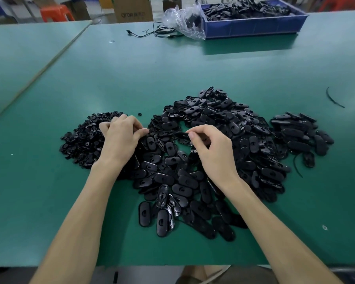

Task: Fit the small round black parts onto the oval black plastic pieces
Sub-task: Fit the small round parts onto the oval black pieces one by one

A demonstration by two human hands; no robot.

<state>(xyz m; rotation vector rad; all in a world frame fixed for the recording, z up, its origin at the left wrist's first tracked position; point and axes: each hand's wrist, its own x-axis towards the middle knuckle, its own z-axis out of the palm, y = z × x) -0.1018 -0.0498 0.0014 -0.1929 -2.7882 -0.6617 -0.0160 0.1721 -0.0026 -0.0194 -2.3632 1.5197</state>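
While the big heap of oval black plastic pieces (213,124) sprawls across the middle of the green tabletop (152,74) and runs toward the near edge, the pile of small round black parts (82,138) sits on its left-edge side, the two piles touching. The left hand (121,138) is down right on that seam, fingers curled, thumb tip against forefinger. What that grip pinches, if anything, I cannot tell. The right hand (211,148) is over the heap's centre, fingers curled in too, with black plastic showing inside the curl. Whether that grip has a piece, I cannot tell either. One stray round part (139,114) lies alone just beyond the left hand. Toward the right edge, a smaller pile of oval pieces (301,134) stands slightly apart. Up near the far right corner sits a blue bin (254,27) full of black parts, with a clear plastic bag (180,21) against it and a black cable (150,33) beside that.
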